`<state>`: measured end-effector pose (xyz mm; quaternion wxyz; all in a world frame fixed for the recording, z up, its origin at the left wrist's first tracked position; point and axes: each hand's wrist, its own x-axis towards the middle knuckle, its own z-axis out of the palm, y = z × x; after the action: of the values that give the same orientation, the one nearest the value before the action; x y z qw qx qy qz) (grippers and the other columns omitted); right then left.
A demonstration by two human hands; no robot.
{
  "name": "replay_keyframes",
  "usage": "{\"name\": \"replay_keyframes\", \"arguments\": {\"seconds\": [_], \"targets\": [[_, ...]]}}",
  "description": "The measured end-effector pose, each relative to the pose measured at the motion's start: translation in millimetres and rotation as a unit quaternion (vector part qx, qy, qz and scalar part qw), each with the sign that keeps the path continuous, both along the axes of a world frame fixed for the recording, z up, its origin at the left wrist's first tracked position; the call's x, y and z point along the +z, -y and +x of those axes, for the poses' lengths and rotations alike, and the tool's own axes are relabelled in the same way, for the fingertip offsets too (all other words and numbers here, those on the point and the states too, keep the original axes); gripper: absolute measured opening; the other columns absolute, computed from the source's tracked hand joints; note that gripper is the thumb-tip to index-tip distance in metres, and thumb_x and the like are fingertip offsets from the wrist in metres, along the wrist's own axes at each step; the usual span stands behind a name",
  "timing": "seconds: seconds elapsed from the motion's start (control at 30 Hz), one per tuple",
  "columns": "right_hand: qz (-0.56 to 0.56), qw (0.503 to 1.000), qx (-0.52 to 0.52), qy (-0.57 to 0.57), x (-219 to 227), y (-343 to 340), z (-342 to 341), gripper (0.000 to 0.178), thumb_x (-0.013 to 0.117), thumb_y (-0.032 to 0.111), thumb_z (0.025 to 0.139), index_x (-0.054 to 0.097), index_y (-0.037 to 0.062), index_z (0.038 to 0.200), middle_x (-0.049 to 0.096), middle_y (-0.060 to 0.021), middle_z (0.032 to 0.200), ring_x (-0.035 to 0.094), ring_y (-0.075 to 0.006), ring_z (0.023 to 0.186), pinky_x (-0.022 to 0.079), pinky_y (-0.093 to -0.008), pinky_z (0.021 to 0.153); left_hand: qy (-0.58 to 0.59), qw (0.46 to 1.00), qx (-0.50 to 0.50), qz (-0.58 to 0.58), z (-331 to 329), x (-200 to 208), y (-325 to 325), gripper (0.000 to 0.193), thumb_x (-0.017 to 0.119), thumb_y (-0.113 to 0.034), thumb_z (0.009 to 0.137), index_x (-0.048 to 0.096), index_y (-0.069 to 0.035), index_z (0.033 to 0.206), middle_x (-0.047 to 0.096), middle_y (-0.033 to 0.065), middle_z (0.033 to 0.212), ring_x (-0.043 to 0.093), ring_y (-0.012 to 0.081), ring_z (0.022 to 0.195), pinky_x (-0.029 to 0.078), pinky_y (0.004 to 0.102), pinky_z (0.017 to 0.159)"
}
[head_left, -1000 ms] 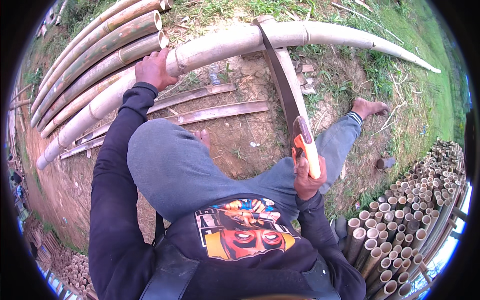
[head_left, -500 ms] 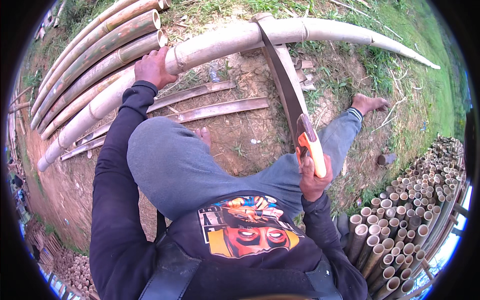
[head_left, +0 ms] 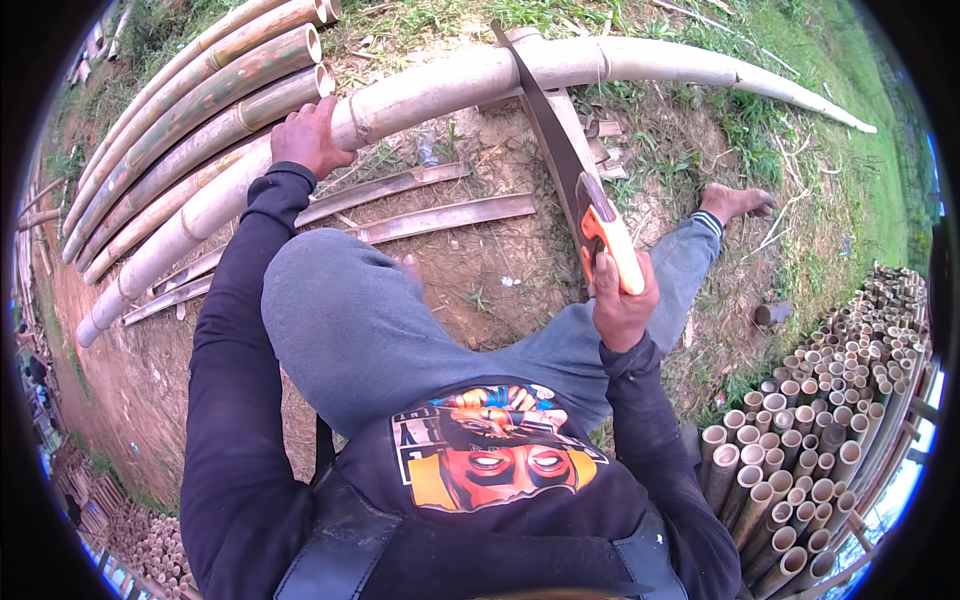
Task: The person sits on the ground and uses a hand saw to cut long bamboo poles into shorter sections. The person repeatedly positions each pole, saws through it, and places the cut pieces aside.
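A long pale bamboo pole (head_left: 430, 95) stretches across the upper view, resting on a wooden support (head_left: 560, 125). My left hand (head_left: 313, 140) is wrapped over the pole left of its middle, pressing on it. In my right hand (head_left: 624, 300) I grip the orange handle of a hand saw (head_left: 553, 118). The dark blade crosses the pole near the support, and its tip reaches beyond the pole's far side. How deep the blade sits in the bamboo cannot be made out.
Several thick bamboo poles (head_left: 245, 75) lie stacked at the upper left. Split bamboo strips (head_left: 450, 215) rest on the dirt below the pole. A big bundle of cut bamboo pieces (head_left: 790, 450) stands at the lower right. My bare foot (head_left: 738, 202) is planted on the right.
My right hand has pushed the saw forward, away from me, so more of its tip shows past the pole. My left hand and the pole stay almost still.
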<state>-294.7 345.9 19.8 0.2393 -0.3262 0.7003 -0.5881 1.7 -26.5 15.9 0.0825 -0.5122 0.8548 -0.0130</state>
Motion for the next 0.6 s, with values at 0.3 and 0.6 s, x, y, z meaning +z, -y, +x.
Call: {"name": "replay_keyframes", "arguments": {"seconds": [0.3, 0.6], "targets": [[-0.091, 0.99, 0.061, -0.086, -31, 181, -37, 0.023, 0.078, 0.02, 0.103, 0.07, -0.001, 0.104, 0.069, -0.0009, 0.081, 0.058, -0.0063, 0.07, 0.049, -0.0285, 0.061, 0.003, 1.0, 0.02, 0.019, -2, -2, 2, 0.089, 0.095, -0.043, 0.066, 0.058, -0.017, 0.143, 0.071, 0.0136, 0.123, 0.07, 0.0357, 0.118, 0.057, 0.0492, 0.098], [-0.005, 0.999, 0.013, -0.048, 20, -32, 18, 0.017, 0.073, 0.005, 0.103, 0.068, -0.0051, 0.115, 0.076, -0.0058, 0.092, 0.071, -0.0086, 0.08, 0.056, -0.0256, 0.07, 0.001, 1.0, 0.009, 0.012, -2, -4, 1, 0.091, 0.095, -0.042, 0.064, 0.058, -0.017, 0.143, 0.071, 0.0133, 0.122, 0.071, 0.0358, 0.115, 0.057, 0.0489, 0.098]]}}
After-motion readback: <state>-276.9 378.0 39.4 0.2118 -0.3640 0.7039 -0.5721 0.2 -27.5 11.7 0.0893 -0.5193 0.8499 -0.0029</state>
